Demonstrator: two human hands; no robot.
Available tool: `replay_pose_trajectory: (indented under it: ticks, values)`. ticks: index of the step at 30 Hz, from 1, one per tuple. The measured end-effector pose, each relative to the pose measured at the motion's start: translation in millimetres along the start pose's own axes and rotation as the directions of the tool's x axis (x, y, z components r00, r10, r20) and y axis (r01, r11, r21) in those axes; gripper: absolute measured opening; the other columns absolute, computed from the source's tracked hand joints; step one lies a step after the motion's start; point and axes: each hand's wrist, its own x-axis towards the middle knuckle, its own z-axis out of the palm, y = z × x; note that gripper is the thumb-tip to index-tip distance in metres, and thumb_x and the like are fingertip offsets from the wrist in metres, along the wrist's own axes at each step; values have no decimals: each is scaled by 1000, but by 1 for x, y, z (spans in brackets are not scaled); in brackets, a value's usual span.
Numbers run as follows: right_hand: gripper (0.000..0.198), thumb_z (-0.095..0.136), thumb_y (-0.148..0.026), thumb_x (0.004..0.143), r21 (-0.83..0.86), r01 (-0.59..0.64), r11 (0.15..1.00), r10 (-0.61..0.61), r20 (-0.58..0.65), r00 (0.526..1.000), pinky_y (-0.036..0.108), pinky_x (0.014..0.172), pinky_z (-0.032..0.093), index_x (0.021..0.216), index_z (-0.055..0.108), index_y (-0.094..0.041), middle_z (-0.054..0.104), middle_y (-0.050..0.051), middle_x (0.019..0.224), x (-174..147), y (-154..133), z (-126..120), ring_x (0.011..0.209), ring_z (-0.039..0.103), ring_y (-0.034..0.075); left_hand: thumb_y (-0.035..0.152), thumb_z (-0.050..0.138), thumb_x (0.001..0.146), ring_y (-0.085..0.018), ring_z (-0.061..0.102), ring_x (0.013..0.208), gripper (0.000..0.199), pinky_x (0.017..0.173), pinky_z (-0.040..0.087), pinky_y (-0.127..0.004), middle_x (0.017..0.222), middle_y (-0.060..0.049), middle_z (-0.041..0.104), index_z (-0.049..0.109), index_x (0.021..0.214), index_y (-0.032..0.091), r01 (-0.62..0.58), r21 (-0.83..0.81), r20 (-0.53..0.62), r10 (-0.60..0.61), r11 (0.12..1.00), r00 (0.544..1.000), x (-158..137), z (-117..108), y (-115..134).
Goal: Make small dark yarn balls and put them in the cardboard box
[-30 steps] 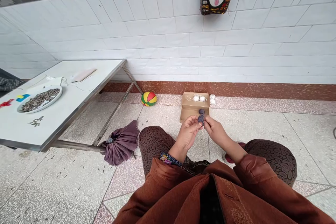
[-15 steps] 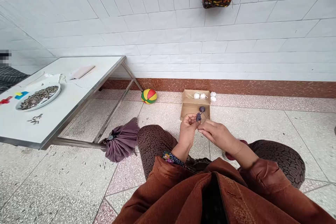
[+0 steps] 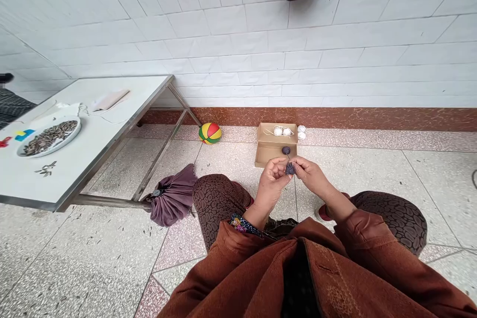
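Head view: left hand (image 3: 273, 183) has its fingers curled, thumb and fingertips gripping a small dark yarn piece (image 3: 289, 169) from its left side. Right hand (image 3: 310, 175) pinches at the upper right edge of the same piece. Whether a slim hook or needle sits in the right fingertips is too small to tell.

Position: yarn piece is held above the floor between the knees, just on the near side of the open cardboard box (image 3: 269, 153). A dark yarn ball (image 3: 285, 150) lies in the box's near half; a thin strand appears to run from it to the piece. Two white balls (image 3: 282, 131) lie in the far half.

Handling notes (judgement): left hand best serves as the steady clamp, light enough not to crush the knit. Right hand should work in small moves close to the left thumb. Strand wants slight, even tension; too much would pull the stitches tight, too little could let loops slip. Dark ball should be free to roll in the box, clear of the white strands.
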Motion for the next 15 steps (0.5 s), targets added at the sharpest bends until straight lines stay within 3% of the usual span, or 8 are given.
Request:
replay_pose_trajectory:
  ticks: [7,10,15]
  values:
    - [30,45,-40,101,-37,-1,999,6,119,993,27,62,47,82,60,-22,59,-2,67,-13,5,5,58,54,14,26,81,67,-10,53,68,32,70,41,-27,79,1,63,69,96,18,44,-79,-54,-49,996,997,1,1,3]
    - [30,44,-37,103,-123,68,990,-53,123,991,28,68,50,86,62,-22,62,-1,70,-21,9,11,65,60,16,24,80,67,-9,54,67,28,69,43,-26,77,2,63,67,90,17,34,-107,-93,-44,994,995,1,-1,6]
    - [21,49,-30,103,-268,272,924,-227,189,956,32,77,56,101,69,-24,69,5,92,-31,2,13,83,68,20,23,79,64,-7,48,58,23,59,38,-23,67,5,57,61,78,17,19,-59,-182,-29,998,983,2,-8,4]
